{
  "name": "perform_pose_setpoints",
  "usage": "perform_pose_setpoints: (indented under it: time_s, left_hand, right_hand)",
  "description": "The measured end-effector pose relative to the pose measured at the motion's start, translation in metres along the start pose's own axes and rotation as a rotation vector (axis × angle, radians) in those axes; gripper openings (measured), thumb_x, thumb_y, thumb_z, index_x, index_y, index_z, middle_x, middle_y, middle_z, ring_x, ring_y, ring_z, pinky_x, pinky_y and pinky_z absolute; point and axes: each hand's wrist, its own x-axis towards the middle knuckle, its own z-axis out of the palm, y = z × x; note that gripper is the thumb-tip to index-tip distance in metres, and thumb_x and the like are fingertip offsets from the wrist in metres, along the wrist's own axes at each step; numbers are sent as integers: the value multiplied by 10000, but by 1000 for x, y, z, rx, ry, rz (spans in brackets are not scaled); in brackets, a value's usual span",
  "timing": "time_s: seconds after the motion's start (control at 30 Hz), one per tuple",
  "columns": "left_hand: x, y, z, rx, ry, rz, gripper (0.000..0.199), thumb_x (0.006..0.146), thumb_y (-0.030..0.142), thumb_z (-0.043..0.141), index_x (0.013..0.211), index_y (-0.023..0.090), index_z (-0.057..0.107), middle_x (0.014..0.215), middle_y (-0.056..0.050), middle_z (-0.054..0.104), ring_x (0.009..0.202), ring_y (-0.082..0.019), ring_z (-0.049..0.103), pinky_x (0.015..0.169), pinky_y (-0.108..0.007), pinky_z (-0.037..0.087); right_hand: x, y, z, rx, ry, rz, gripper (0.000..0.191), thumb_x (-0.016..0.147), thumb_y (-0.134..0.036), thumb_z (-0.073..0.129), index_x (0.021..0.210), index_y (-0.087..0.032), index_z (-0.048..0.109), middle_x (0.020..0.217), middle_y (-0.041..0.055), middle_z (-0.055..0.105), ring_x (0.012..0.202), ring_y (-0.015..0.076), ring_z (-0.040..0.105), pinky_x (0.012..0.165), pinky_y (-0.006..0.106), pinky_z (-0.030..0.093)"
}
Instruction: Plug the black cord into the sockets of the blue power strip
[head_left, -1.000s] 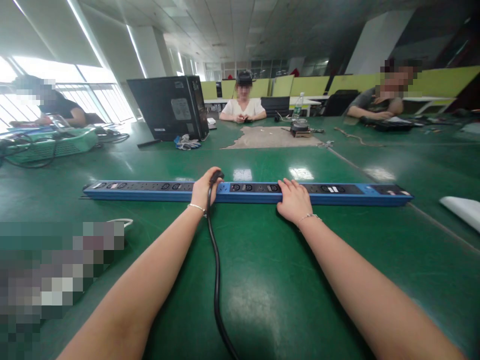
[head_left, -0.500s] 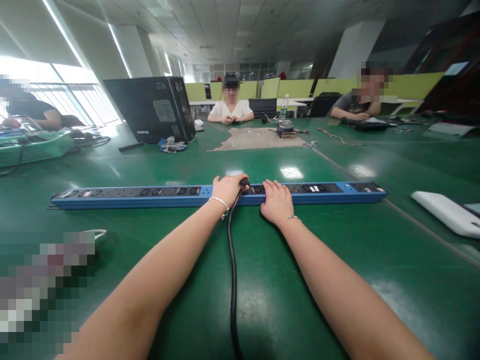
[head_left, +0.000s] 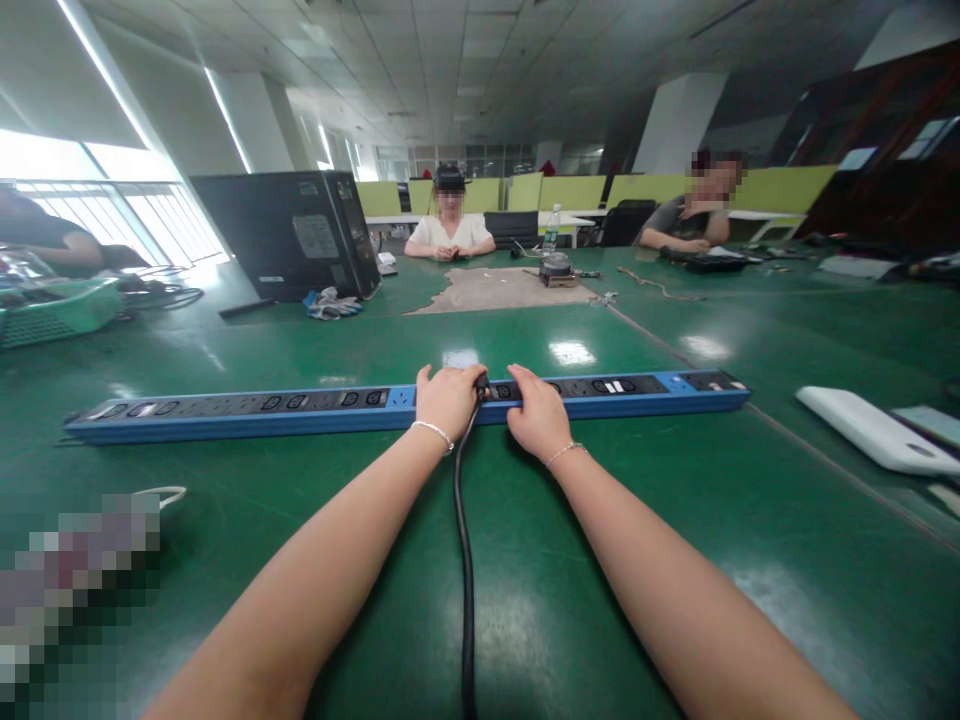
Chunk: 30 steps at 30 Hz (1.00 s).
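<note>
A long blue power strip (head_left: 225,423) with black socket panels lies across the green table in front of me. My left hand (head_left: 448,400) is closed around a black plug (head_left: 481,384) at the strip's middle, and its black cord (head_left: 463,530) runs down toward me. The fingers hide whether the plug sits in a socket. Just to the right, my right hand (head_left: 540,412) grips the strip, thumb on the near side and fingers over the top.
A white flat device (head_left: 874,430) lies at the right. Behind the strip are a black computer case (head_left: 285,235), gloves (head_left: 332,304) and a bottle (head_left: 553,228). A green basket (head_left: 60,312) stands at left. Several people sit around the table.
My right hand has shifted slightly left along the strip, closer to the plug, with its fingers drawn together. My left hand stays on the plug. The whole view has shifted a little.
</note>
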Motion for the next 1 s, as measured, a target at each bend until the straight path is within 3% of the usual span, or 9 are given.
perform_pose_setpoints:
  time_s: [0.13,0.23,0.33,0.43,0.53,0.63,0.77,0.87,1.0]
  left_hand:
    - [-4,2,6,25,23,-30,317,872,209,405,1116,280,594,1001,-60,710,995,-231,617,1008,-503,298]
    - [-8,1,11,8,30,-64,291,862,183,388,1019,243,626,976,-73,713,990,-224,621,1003,-477,320]
    - [-8,-4,12,-17,27,-42,286,859,198,393,1017,244,627,983,-66,711,989,-236,624,1004,-498,323]
    - [-7,-12,12,-48,-22,15,304,855,218,405,1081,248,607,995,-55,704,956,-223,636,946,-428,403]
    - [-8,-21,13,-94,-66,75,394,840,251,442,1224,214,524,1108,-73,677,1005,-209,625,920,-355,436]
    - [-12,-27,17,-73,-54,84,536,816,253,463,1338,148,401,1254,-125,603,1129,-227,569,1001,-386,383]
    - [-19,-27,20,27,3,17,488,815,318,465,1270,140,471,1307,-160,555,1230,-293,482,1039,-497,313]
    - [-22,-26,20,60,12,16,434,816,325,465,1218,168,515,1279,-144,577,1219,-293,486,1031,-499,308]
    - [-23,-28,21,102,23,29,428,822,349,476,1202,157,521,1229,-134,604,1171,-275,509,1013,-465,323]
  right_hand:
    - [1,-14,4,173,-2,-239,691,686,-114,443,1376,-110,396,1414,116,439,1331,185,357,1109,384,304]
    - [-1,-21,8,179,-54,-312,686,718,-164,474,1396,-128,377,1435,130,410,1338,211,349,1102,415,313]
    - [-2,-23,11,131,-77,-295,686,743,-198,490,1409,-105,356,1449,155,380,1346,226,340,1097,422,313]
    - [-2,-25,12,102,-89,-252,657,769,-217,489,1395,-59,365,1437,186,389,1342,232,350,1088,424,315]
    - [-1,-29,12,88,-104,-191,562,822,-237,460,1365,-102,414,1396,159,456,1300,219,416,1070,433,327]
    - [3,-35,13,40,-82,-153,443,875,-264,433,1297,-139,483,1335,129,531,1235,210,487,1035,404,361]
    - [13,-44,16,-67,-56,-118,305,904,-248,411,1135,-137,577,1138,117,649,1042,209,599,935,330,424]
    - [19,-47,21,-104,-43,-60,252,917,-268,404,1049,-160,590,964,88,681,897,209,629,829,315,461]
    - [19,-42,33,-65,14,-35,260,932,-291,397,1063,-179,591,1025,81,678,934,204,624,853,307,460]
